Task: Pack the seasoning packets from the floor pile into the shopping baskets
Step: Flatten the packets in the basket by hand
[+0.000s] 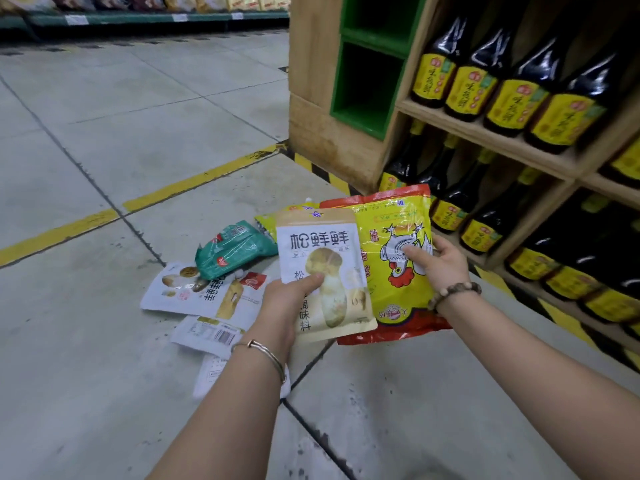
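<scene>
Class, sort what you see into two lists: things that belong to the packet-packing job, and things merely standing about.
Job: left hand, holding the mushroom packet; right hand, holding the chicken packet; green packet and white packets on the floor.
Standing about: sauce bottles; wooden shelf; yellow floor line.

Glossy plastic yellow packet (394, 261), matt beige pouch (325, 271), raw wooden shelf (322, 98).

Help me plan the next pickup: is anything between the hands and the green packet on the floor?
Only what they hold: the left hand grips a mushroom packet, the right hand a yellow chicken packet. The green packet lies uncovered.
</scene>
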Tool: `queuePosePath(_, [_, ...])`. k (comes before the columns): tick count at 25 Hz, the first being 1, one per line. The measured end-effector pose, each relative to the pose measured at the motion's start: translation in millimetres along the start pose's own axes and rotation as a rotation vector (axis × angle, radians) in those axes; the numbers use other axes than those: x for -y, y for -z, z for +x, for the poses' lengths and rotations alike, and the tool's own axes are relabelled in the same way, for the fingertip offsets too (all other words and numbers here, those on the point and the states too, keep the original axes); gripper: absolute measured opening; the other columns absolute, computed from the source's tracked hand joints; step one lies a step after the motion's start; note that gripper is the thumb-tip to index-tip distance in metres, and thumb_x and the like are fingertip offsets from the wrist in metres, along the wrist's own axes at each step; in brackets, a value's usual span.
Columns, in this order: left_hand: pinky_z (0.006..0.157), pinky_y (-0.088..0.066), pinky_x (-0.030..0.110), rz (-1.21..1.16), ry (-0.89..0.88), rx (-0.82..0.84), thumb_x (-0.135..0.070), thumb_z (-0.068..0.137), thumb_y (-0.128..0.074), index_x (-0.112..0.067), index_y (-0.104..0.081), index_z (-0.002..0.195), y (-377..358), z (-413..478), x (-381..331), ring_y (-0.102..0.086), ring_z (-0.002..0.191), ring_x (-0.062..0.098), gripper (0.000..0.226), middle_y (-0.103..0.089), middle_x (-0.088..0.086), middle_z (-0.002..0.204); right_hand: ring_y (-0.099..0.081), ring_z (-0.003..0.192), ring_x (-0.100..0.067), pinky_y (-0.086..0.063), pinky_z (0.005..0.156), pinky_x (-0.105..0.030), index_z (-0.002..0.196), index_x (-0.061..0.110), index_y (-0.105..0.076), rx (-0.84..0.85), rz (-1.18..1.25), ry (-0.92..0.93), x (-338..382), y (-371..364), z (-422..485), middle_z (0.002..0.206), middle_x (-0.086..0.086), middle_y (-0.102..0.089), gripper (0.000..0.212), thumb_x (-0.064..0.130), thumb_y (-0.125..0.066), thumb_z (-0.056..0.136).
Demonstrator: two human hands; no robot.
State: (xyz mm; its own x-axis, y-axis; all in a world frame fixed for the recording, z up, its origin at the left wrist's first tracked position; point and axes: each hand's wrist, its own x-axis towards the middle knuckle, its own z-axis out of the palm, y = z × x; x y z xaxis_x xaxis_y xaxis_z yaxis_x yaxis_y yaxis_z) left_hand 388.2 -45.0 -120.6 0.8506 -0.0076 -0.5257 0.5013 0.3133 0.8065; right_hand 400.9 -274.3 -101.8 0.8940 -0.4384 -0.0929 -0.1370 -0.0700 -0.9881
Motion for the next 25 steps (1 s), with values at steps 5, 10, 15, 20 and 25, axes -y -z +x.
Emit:
queuePosePath(5, [0.078,-0.054,0.041,0.003,-0.052,0.095,-0.008,0.079,-0.072,-0.01,-0.067,0.09,-57,-32,-1,-0.066,0.079,0.028,0.013,-0.071,0.016,0.095,-0.07,0.077,-0.015,-0.057,0.067,-0.032,0.099,0.023,-0.066,-0.151,0.025,0.028,24,57,-36,0.094,0.0,-0.072,0.029,0.012,-0.076,0.074])
queuePosePath(10, [0.087,-0.054,0.049,0.075,-0.033,0.266,-0.006,0.078,-0.072,-0.003,-0.068,0.102,-120,-69,4,-0.067,0.094,0.035,0.024,-0.07,0.019,0.1,-0.07,0.072,-0.017,-0.056,0.058,-0.029,0.1,0.019,-0.066,-0.315,0.043,0.062,62,130,-65,0.09,-0.003,-0.072,0.029,0.008,-0.075,0.075])
queuePosePath(15, [0.066,-0.054,0.032,0.012,-0.04,0.355,-0.007,0.079,-0.072,-0.006,-0.066,0.099,-173,-98,3,-0.066,0.079,0.027,0.021,-0.069,0.015,0.094,-0.07,0.078,-0.018,-0.056,0.066,-0.032,0.103,0.021,-0.067,-0.433,0.009,0.119,96,205,-90,0.09,-0.001,-0.072,0.031,0.013,-0.075,0.075])
queuePosePath(20, [0.066,-0.054,0.031,0.018,-0.067,0.451,-0.009,0.079,-0.072,-0.009,-0.068,0.099,-222,-128,7,-0.067,0.076,0.024,0.02,-0.071,0.009,0.089,-0.069,0.069,-0.005,-0.052,0.053,-0.018,0.091,0.03,-0.066,-0.551,-0.039,0.207,126,282,-129,0.085,0.009,-0.072,0.023,0.017,-0.076,0.075])
queuePosePath(25, [0.071,-0.058,0.039,0.001,-0.048,0.585,-0.007,0.081,-0.071,-0.012,-0.068,0.095,-275,-172,22,-0.069,0.077,0.026,0.016,-0.072,0.009,0.089,-0.071,0.079,-0.022,-0.056,0.074,-0.042,0.094,0.029,-0.068,-0.626,-0.067,0.257,150,355,-163,0.086,0.003,-0.074,0.024,0.015,-0.075,0.075])
